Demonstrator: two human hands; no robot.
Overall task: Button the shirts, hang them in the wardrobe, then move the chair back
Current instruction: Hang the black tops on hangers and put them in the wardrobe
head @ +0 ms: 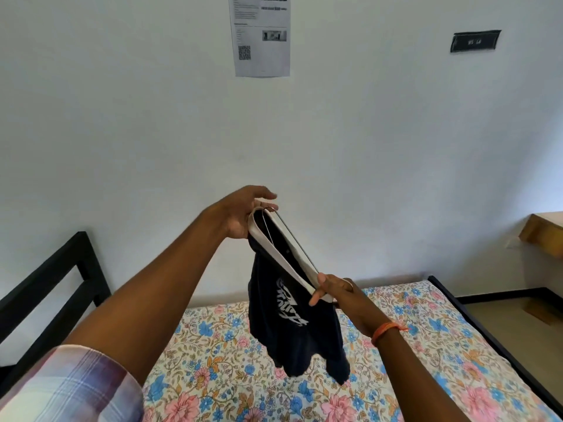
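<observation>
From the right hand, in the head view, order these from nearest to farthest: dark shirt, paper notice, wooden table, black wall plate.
1. dark shirt: gripped by right hand.
2. wooden table: right edge.
3. black wall plate: upper right wall.
4. paper notice: top centre; close to plate, uncertain order.

Both arms reach forward, the left one stretched long and raised from a rolled plaid sleeve (pixel 70 388), the right one lower and nearer. The left hand (pixel 240 214) is turned palm-right, thumb and fingers closed round the far end of the shirt (pixel 292 315) collar — upper fingers held straighter above it. The right hand (pixel 335 292) pinches the near end of the collar, fingers pointing left, with an orange band (pixel 385 329) round its wrist.
</observation>
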